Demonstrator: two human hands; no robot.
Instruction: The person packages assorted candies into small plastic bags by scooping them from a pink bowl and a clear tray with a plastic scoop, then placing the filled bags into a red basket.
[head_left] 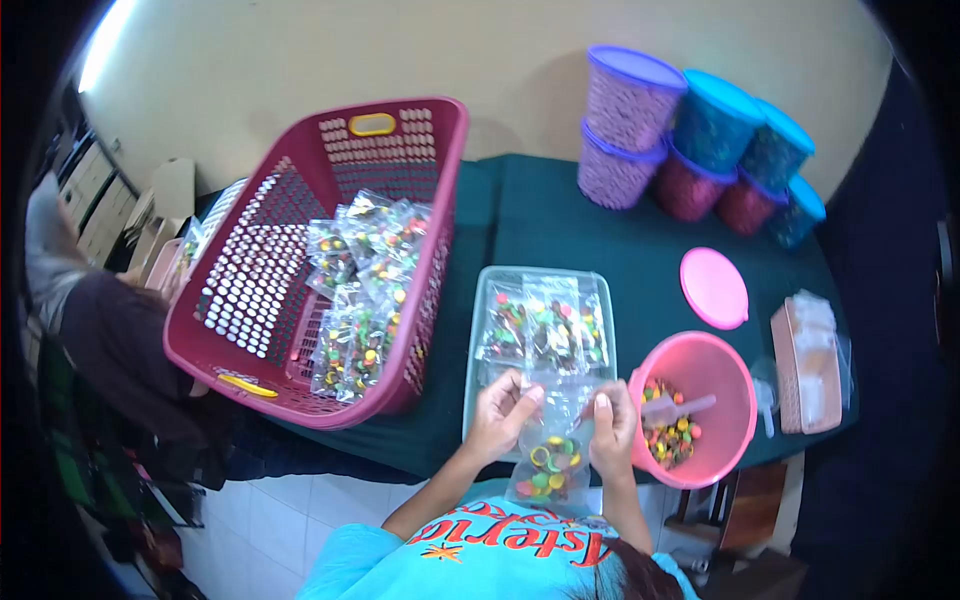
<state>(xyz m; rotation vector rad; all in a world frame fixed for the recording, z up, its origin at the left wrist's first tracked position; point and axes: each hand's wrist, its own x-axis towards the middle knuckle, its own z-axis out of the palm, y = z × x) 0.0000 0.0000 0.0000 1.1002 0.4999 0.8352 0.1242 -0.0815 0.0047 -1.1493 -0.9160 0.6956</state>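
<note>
A clear plastic bag (553, 462) of colourful round candies hangs between my hands, in front of my blue shirt. My left hand (503, 412) pinches its upper left edge, and my right hand (611, 420) pinches the upper right edge. Just beyond them, a pale green tray (484, 372) holds several filled candy bags (545, 322). Beside my right hand stands a pink bucket (722, 385) with loose candies (672, 445) at the bottom and a pinkish scoop (682, 408) lying on them.
On the left stands a large maroon laundry basket (428, 285) with many filled bags. Stacked purple and teal lidded tubs (635, 95) line the back right. A pink lid (714, 287) and a small basket (790, 365) of plastic bags lie right. Another person (110, 330) is far left.
</note>
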